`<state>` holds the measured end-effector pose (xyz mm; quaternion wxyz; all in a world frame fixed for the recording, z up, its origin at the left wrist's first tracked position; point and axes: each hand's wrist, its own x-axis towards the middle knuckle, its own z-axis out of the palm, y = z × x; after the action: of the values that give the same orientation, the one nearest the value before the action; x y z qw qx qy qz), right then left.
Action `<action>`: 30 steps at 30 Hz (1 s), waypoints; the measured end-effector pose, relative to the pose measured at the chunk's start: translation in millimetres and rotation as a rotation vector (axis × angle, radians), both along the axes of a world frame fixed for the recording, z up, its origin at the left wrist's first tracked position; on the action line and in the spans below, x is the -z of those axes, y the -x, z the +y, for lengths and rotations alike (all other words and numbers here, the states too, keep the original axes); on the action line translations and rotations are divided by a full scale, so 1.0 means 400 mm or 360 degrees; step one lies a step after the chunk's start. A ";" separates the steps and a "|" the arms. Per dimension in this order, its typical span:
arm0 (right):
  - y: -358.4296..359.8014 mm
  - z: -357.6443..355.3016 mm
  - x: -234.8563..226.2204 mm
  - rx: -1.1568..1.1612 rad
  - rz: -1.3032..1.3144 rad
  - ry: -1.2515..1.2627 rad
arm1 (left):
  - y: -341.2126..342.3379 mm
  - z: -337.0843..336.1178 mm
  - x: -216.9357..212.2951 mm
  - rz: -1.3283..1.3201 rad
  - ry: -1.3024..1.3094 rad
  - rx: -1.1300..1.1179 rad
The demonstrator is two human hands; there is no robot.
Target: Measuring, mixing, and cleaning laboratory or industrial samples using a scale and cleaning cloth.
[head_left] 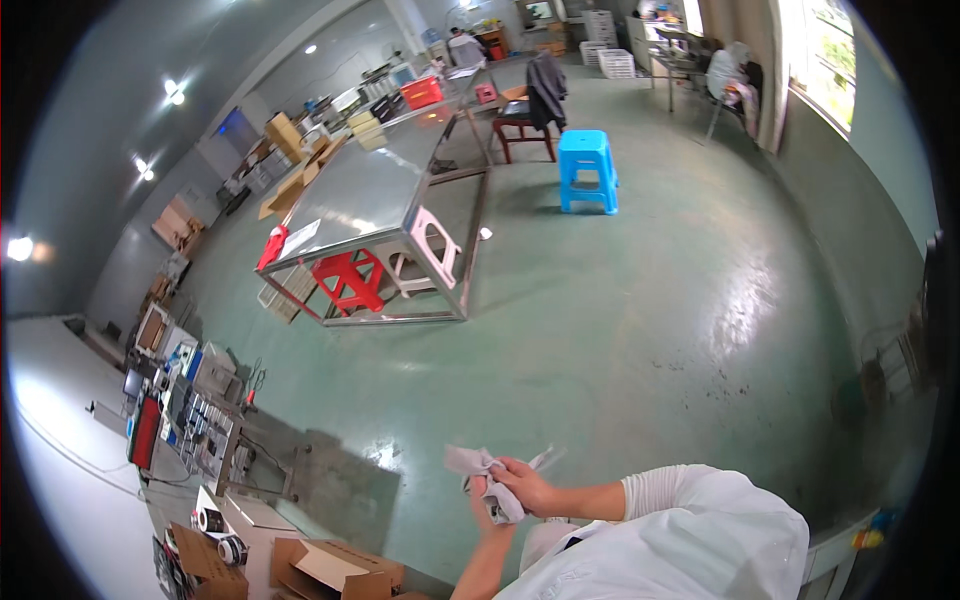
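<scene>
A crumpled, pale grey-white piece of cloth (507,507) is held above the smooth green floor (600,380), gripped from below by the left hand (481,492) and from the side by the right hand (530,488). Both hands are probably needed so that the limp folds are kept bunched; anything wrapped inside cannot be discerned.

My left hand (481,494) has room forward above glossy green floor (620,370); leftward, 1 open brown cardboard box (342,570) possibly obstructs me.

The window (828,65) and lamps (174,92) glare; edges bend.
</scene>
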<state>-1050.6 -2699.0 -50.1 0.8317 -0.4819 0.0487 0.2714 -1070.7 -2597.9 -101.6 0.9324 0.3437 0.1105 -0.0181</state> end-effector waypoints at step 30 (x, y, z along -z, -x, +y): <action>-1.586 1.382 -0.114 -0.1077 -0.0090 -0.1439 | -1.390 1.288 -0.337 -0.0471 -0.2777 -0.0590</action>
<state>-416.3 -2146.4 -4.6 0.8230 -0.0736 -0.2519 0.5037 -514.5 -2082.8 33.3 0.3330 0.9042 0.0174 0.2671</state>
